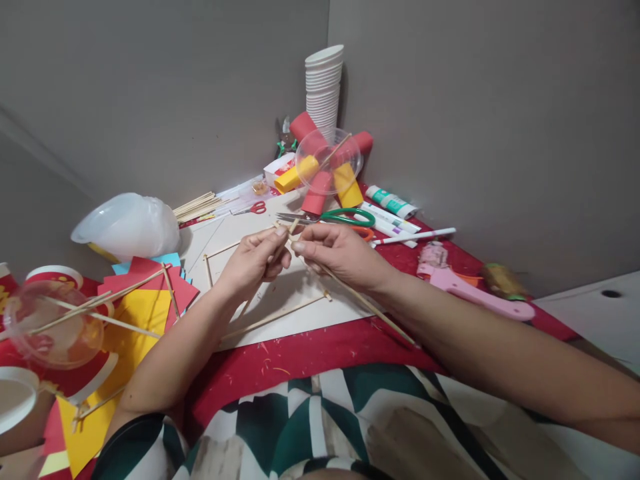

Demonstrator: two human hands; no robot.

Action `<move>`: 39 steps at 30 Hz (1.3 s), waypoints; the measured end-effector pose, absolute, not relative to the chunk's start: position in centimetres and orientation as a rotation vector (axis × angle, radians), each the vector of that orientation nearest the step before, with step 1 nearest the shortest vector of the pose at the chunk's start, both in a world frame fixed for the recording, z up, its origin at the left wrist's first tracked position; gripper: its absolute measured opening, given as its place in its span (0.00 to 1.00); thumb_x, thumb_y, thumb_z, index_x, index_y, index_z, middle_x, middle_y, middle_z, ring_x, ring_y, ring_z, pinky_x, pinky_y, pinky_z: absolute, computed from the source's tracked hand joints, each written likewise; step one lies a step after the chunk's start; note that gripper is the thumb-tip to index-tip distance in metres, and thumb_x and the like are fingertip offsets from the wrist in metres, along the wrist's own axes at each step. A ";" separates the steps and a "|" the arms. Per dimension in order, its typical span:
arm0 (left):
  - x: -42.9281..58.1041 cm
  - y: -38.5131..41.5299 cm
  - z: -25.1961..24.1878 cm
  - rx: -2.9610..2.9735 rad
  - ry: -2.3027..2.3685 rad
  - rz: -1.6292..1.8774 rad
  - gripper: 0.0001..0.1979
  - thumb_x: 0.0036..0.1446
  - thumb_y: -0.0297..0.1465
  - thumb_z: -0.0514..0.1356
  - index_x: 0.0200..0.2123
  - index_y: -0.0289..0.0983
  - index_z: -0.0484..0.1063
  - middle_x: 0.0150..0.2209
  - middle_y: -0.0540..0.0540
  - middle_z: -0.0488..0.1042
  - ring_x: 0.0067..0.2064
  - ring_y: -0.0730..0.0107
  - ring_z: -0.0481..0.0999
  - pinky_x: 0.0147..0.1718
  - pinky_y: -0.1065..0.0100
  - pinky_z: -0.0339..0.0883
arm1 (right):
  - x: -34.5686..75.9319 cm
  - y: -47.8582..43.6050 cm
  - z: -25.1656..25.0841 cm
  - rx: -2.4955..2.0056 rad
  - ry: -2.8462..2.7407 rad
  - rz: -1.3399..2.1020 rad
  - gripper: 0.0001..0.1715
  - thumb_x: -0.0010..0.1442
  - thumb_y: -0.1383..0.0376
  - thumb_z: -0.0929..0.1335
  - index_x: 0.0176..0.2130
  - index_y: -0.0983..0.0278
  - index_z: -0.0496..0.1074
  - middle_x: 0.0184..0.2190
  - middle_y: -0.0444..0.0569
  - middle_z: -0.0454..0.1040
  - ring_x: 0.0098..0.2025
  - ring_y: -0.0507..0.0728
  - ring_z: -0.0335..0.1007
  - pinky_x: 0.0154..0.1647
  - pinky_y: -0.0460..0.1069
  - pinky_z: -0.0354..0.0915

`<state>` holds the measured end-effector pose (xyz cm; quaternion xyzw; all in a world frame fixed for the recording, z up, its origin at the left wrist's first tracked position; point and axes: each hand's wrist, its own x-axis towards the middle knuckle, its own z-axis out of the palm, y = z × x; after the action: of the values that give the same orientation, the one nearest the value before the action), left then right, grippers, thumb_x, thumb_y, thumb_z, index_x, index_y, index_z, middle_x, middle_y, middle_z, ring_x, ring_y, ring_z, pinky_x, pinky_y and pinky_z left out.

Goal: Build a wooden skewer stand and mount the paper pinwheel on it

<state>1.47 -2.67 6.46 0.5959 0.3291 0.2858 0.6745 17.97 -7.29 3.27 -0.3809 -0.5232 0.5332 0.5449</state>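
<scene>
Above a white board (200,237), both my hands meet at the joint of some thin wooden sticks. The fingers of my left hand (257,257) pinch a stick frame (223,251) near its corner, where short stick ends poke up. Close against it, my right hand (335,253) is closed on a long wooden stick (370,305), which slants down to the right under my forearm. Part of the frame (280,319) spans the board below my hands, with a tied-looking corner at its right end. The exact contact between my fingertips is hard to see.
Green-handled scissors (347,217) lie just behind my hands, beside red and yellow paper rolls around a clear lid (305,160). White cups (323,87) stand stacked at the wall corner. Markers (390,217) and a pink glue gun (480,293) are right; coloured paper (143,310) is left.
</scene>
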 end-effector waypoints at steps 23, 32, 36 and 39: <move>1.1 -3.0 5.1 1.720 0.933 0.632 0.33 0.58 0.59 0.56 0.19 0.35 0.66 0.17 0.53 0.61 0.19 0.81 0.55 0.20 0.72 0.48 | 17.7 -7.8 2.7 -1.086 -1.232 1.185 0.25 0.51 0.55 0.77 0.44 0.60 0.69 0.18 0.35 0.64 0.20 0.48 0.56 0.22 0.44 0.50; 0.7 -3.6 5.7 1.710 0.924 0.579 0.32 0.60 0.57 0.55 0.18 0.37 0.61 0.17 0.53 0.59 0.20 0.79 0.55 0.21 0.70 0.49 | 17.3 -7.9 2.8 -1.179 -1.077 1.223 0.28 0.40 0.56 0.82 0.40 0.61 0.77 0.19 0.40 0.67 0.20 0.49 0.57 0.21 0.46 0.52; 0.7 -3.4 5.8 1.667 0.883 0.597 0.29 0.61 0.55 0.55 0.22 0.36 0.66 0.17 0.56 0.58 0.20 0.80 0.53 0.21 0.71 0.47 | 17.4 -7.9 2.5 -1.105 -1.096 1.269 0.27 0.41 0.60 0.81 0.41 0.60 0.75 0.22 0.40 0.69 0.22 0.49 0.57 0.22 0.46 0.53; 0.6 -3.0 5.6 1.651 0.863 0.602 0.29 0.61 0.55 0.56 0.24 0.35 0.68 0.17 0.56 0.57 0.19 0.81 0.52 0.21 0.71 0.46 | 17.3 -7.9 2.7 -1.078 -1.102 1.296 0.28 0.41 0.62 0.81 0.41 0.60 0.73 0.20 0.38 0.68 0.21 0.49 0.57 0.22 0.46 0.52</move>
<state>0.60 -3.00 5.57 0.6998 0.3657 0.2550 0.5581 17.34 -7.93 2.67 -0.4526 -0.4625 0.5439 0.5343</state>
